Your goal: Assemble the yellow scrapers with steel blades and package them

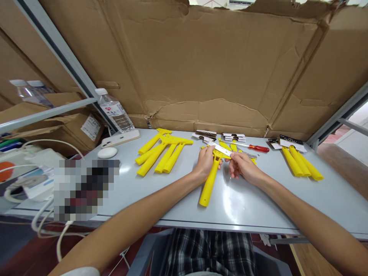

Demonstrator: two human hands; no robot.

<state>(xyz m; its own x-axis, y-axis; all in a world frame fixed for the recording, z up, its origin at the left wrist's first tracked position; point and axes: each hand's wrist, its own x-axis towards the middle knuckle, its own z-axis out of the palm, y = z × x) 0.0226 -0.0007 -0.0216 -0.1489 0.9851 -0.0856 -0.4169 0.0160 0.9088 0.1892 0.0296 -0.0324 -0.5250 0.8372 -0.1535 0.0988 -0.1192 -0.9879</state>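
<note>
- Checked cloth on the person's lap lies nearest the camera, before the edge of the table.
- On the left of the table, several yellow handles lie in a loose group, apart from both hands.
- Next comes the left hand, closed around the wide head of one yellow tool.
- This tool is in front of the person, between the two hands; its long grip points back toward the body, leaning somewhat to the left.
- Across its head runs a pale strip, its long axis sloping down to the right, thus crosswise to the grip.
- Nearer to the strip's right end is the right hand, narrow and half curled, touching it; whether it pinches or only presses, I cannot tell.
- Beyond the right hand rests a red-handled screwdriver.
- Farthest right, more handles with cards lie well apart.
</note>
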